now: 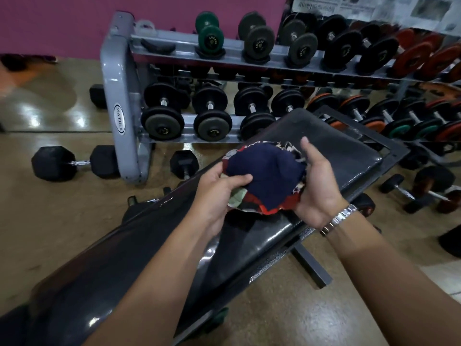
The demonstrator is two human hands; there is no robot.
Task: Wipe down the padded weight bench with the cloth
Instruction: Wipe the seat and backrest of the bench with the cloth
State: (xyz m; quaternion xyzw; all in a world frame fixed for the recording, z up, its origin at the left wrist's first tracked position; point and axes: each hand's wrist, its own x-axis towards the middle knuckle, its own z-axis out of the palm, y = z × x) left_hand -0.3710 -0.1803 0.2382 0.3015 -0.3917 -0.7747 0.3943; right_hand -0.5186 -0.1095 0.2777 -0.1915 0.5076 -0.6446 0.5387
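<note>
Two hands: left hand point(217, 193) and right hand point(319, 186) both grip the bunched navy-and-red fabric cloth point(269, 171).
Cloth position: held over the black padded bench point(344, 156).
Handling: likely soft, light; take wadded in one palm.

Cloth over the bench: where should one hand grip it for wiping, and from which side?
Probably the bunched navy crown of the cloth, from above with the palm down: it is wadded into a mound, leaving loose edges underneath to meet the bench.

A grey two-tier dumbbell rack point(119, 113) stands by the pink wall point(99, 23), a hex dumbbell point(74, 163) on the floor beside it.
</note>
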